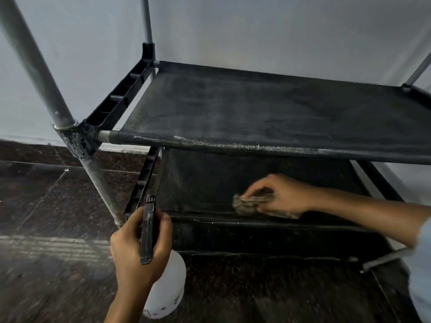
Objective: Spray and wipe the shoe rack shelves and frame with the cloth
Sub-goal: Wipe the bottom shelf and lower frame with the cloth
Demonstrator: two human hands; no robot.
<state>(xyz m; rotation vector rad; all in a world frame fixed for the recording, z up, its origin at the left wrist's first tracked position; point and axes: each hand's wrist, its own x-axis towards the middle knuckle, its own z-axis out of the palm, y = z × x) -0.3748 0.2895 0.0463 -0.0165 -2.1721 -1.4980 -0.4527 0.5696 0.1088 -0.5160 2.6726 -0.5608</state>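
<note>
The shoe rack has grey metal poles [35,66] and black fabric shelves. Its upper shelf [268,113] looks dusty. On the lower shelf [198,183] my right hand [279,194] presses a crumpled grey cloth [247,205] near the front edge. My left hand [137,250] grips the black trigger head of a white spray bottle [168,290], held low in front of the rack's front left leg [102,187]. The nozzle points up toward the lower shelf.
A dark speckled stone floor [46,217] spreads to the left and below. A pale wall [256,31] stands right behind the rack. A loose grey pole [384,259] lies at the lower right near my sleeve [422,264].
</note>
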